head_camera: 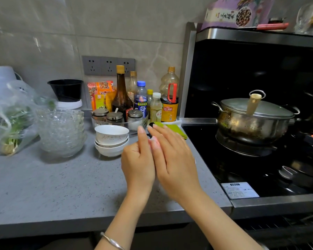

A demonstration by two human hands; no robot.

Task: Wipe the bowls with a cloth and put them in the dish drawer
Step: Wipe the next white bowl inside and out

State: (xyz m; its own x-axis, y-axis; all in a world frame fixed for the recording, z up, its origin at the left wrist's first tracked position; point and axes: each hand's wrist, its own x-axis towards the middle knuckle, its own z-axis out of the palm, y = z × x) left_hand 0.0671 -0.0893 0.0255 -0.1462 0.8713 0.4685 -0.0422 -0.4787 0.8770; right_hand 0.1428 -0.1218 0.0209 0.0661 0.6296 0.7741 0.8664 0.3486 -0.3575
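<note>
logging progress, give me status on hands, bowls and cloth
Right hand open, fingers straight; left hand part curled, grip unclear. White bowls stacked on counter, in neither hand. Green cloth just beyond fingertips. Glass bowls stacked at their left.

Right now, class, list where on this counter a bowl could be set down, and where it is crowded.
Free: the broad front counter, bordered by the glass bowls, white bowls, greens bag and left hand. A narrow strip lies between the right hand and the stove. Crowded: the back, with bottles, jars and cloth.
</note>
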